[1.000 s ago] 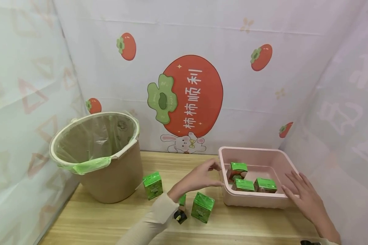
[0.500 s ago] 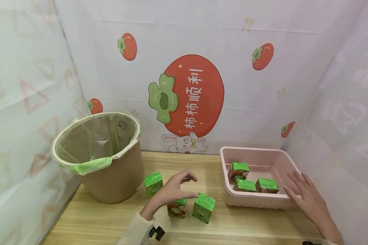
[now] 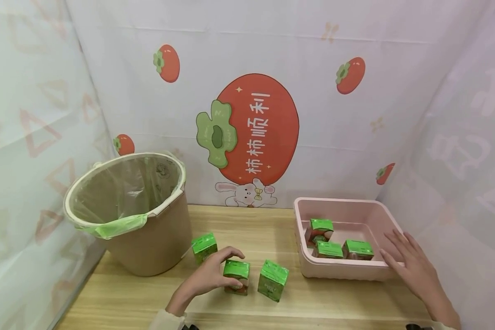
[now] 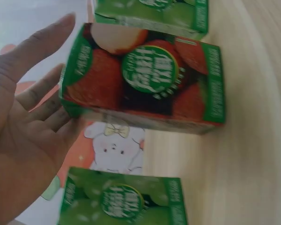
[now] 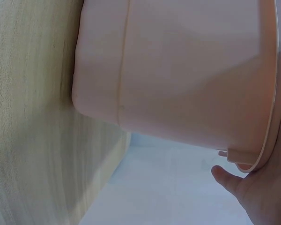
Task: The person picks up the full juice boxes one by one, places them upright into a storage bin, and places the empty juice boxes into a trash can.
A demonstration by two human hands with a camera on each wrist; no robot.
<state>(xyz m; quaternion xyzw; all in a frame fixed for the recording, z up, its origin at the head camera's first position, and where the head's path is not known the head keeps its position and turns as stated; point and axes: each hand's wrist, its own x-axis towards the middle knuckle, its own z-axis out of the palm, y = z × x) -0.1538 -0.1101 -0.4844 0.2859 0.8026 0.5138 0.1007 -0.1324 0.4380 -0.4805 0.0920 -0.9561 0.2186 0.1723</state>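
A small juice box (image 3: 237,276) with a green top and red fruit on its front stands on the table. My left hand (image 3: 214,273) is at it, thumb by the front and index finger over the far side. In the left wrist view the thumb and fingers are spread at the green end of the red-fruit juice box (image 4: 145,79). Green juice boxes stand on both sides, one (image 3: 273,279) at right, another (image 3: 204,248) at left. My right hand (image 3: 414,270) rests on the right rim of a pink bin (image 3: 342,268), fingers straight.
Inside the pink bin stand several green-topped juice boxes (image 3: 329,250). A brown trash can (image 3: 148,250) with a green-edged liner (image 3: 121,225) stands at the left. Printed cloth walls (image 3: 247,59) enclose the wooden table (image 3: 239,220) at the back and sides.
My left hand has moved from the pink bin's left side leftward and down to the red-fruit juice box. The right hand has stayed on the bin's rim.
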